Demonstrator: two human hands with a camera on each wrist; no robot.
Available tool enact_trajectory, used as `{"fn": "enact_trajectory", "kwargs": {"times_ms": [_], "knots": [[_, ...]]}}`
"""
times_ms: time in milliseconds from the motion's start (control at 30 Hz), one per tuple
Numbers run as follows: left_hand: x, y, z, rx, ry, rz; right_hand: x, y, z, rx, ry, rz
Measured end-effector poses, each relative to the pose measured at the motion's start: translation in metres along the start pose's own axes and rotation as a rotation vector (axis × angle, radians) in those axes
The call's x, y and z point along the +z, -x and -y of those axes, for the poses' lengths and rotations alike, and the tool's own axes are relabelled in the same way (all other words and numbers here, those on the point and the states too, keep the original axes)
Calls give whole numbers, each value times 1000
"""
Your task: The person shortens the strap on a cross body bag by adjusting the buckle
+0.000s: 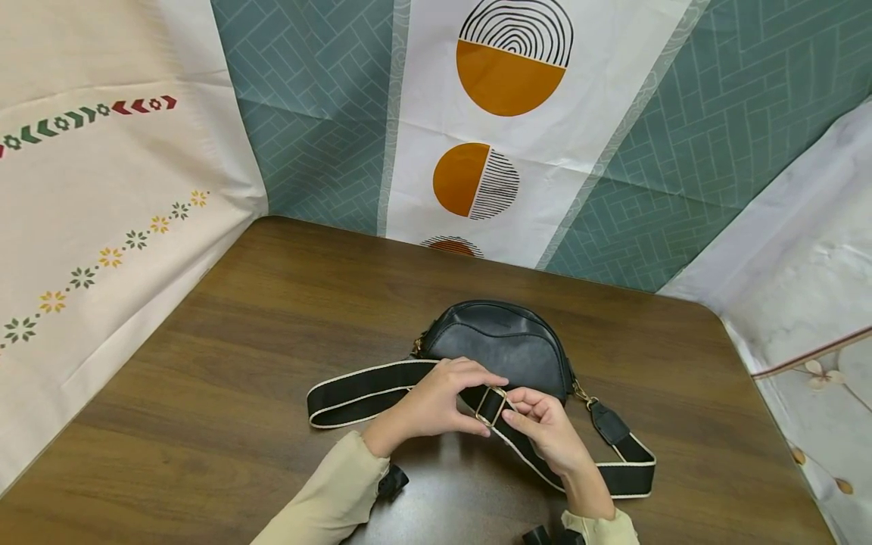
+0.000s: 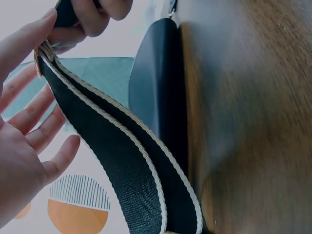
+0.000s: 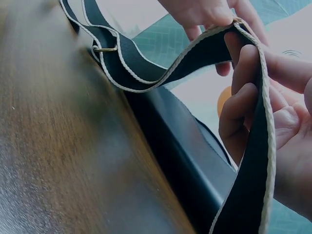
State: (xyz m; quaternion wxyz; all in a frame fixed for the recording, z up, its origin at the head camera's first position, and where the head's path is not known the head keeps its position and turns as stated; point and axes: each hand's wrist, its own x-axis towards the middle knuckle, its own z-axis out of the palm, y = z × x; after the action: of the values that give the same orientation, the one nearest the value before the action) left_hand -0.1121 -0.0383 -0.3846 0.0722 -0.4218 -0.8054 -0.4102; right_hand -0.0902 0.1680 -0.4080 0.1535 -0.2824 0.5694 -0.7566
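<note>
A: The black strap (image 1: 371,381): how many, and where?

B: One, pale-edged, its middle lifted above the bench (image 1: 238,363) before one dark handbag (image 1: 504,352), which is nearer the far edge than the left edge. One gold-toned buckle (image 1: 482,402) sits on the strap between the hands; the right wrist view shows a second metal bar (image 3: 105,49) farther along.

A: State of the hands?

B: Two, both grasping. The left hand (image 1: 436,397) pinches the strap at the buckle between thumb and fingers; the right hand (image 1: 548,431) grips it just beside, fingers curled.

A: Parts obscured?

B: The handbag's lower front, covered by hands and strap; some right fingers, behind the strap; the bench's near edge, outside the head view.

A: Orientation?

B: The buckled stretch slants from the handbag toward the bench's near right; a doubled loop points to the left edge. The handbag's long axis follows the far edge, arched side toward it.

A: Surroundings?

B: Two cream sleeves (image 1: 334,484), cut off below; beyond the far edge, a printed cloth (image 1: 415,113) with two whole circles and one partly hidden.
</note>
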Motion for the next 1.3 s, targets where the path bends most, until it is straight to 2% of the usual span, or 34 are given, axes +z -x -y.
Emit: {"fn": "enact_trajectory", "kwargs": {"times_ms": [133,233,367,500,633,867,1000,1300], "knots": [[-1,0,-1,17,-73,-14,-2,2,1,44,66,-38],[-2,1,0,22,-88,-34,-5,4,3,79,108,-71],[-3,2,1,-17,-67,-40,-9,7,6,100,146,-100],[-3,3,1,-46,-61,-37,-12,8,8,84,205,-129],[-1,3,2,-57,0,-42,-12,8,8,75,272,-170],[2,4,3,-102,122,-52,-5,5,6,96,237,-235],[3,5,3,-89,173,-64,-3,4,7,144,210,-275],[4,4,3,-55,184,-67,1,2,6,179,153,-303]]}}
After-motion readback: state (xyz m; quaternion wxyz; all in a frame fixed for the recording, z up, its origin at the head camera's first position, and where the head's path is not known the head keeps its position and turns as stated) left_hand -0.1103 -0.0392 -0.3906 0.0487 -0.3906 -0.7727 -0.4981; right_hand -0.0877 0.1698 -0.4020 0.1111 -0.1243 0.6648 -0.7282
